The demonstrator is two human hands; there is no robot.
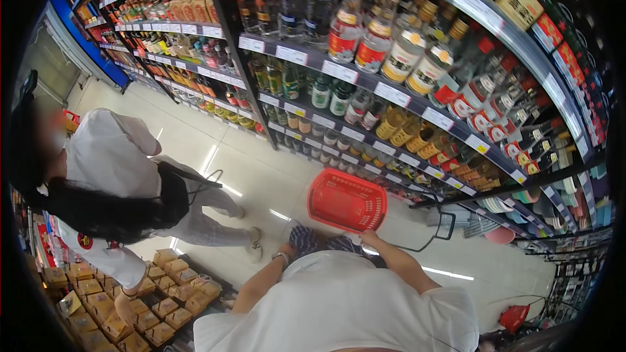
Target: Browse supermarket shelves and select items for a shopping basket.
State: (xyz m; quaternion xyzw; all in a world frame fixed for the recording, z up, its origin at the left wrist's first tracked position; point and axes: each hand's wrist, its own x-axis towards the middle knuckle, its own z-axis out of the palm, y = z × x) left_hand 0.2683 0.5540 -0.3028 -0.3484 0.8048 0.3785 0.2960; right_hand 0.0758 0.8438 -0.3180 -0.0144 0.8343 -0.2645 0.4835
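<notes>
A red plastic shopping basket [319, 205] with slotted walls stands on the floor before me, and nothing shows inside it. My right hand [368, 238] is at its near right corner, fingers curled over the rim. The basket's long black handle [442, 238] folds out to the right, past my forearm. My left hand [287, 250] hangs low beside my patterned blue shorts [304, 237]. A band circles that wrist, and the fingers are mostly hidden, so what they do is unclear.
Shelves of liquor bottles [345, 34] with price tags rise ahead. A person in a white shirt [115, 151] stands at left, one hand [124, 309] over a display of small brown packages [166, 308]. Bowls [494, 204] fill lower shelves at right, near a pink basin [500, 235].
</notes>
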